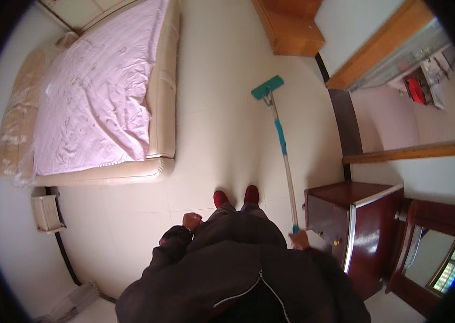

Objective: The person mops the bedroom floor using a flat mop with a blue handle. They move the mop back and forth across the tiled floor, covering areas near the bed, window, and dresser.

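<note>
- The right hand (299, 239) grips the near end of the mop (285, 161)
- The left hand (191, 221) looks curled; closed fully or not, I cannot tell
- Mop head (268, 88) is far on the floor (217, 129), right of the bed (163, 118)

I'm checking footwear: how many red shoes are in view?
2: one dark red, rounded shoe on the left foot, another on the right, nearer the teal flat-headed mop.

I am in a home's bedroom, by the look of the wide bed (163, 124), its pink sheet (95, 102), the pale bedside stand (46, 213) and the dark wooden cabinet (328, 211)
</note>
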`<state>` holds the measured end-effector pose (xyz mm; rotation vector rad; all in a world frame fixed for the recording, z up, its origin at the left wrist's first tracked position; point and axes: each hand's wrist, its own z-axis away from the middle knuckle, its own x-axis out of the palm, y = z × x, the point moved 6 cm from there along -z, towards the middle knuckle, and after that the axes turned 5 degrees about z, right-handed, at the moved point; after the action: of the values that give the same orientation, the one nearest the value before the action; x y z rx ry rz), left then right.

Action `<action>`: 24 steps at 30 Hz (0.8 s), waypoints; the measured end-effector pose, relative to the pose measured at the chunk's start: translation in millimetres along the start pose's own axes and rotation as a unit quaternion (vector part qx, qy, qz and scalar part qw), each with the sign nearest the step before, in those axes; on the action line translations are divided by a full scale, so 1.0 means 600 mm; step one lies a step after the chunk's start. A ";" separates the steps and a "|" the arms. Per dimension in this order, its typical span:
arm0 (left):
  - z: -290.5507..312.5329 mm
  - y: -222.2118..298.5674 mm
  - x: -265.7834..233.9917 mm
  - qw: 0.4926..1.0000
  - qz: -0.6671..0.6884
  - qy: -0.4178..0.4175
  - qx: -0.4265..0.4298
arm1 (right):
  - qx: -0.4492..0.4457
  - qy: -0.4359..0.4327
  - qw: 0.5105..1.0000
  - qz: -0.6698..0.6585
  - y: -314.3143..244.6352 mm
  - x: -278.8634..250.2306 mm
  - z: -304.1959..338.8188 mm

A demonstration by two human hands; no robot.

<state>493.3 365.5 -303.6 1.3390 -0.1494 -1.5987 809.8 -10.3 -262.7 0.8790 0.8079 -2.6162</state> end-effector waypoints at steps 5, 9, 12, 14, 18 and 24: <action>-0.010 -0.025 -0.020 0.995 0.091 0.017 -0.036 | 0.114 -0.021 0.993 -0.011 0.053 0.081 0.142; 0.021 -0.027 -0.031 0.992 -0.082 0.043 0.088 | 0.087 -0.047 0.995 0.030 0.057 0.100 0.123; 0.041 -0.053 -0.025 0.991 -0.122 0.043 0.045 | 0.035 -0.048 0.996 0.062 0.005 0.077 0.075; 0.057 -0.068 -0.023 0.991 -0.125 0.049 0.012 | -0.022 -0.036 0.995 0.090 -0.061 0.038 0.024; 0.111 -0.099 -0.030 0.909 0.316 0.195 -0.188 | 0.046 -0.097 0.994 -0.009 -0.167 -0.055 -0.086; 0.157 -0.041 -0.046 0.816 0.414 0.256 -0.310 | -0.242 -0.116 0.917 0.295 -0.335 -0.125 -0.324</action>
<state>400.8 353.3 -265.1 0.9207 0.1117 -0.4383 878.4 271.3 -260.0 0.5426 0.8942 -1.8319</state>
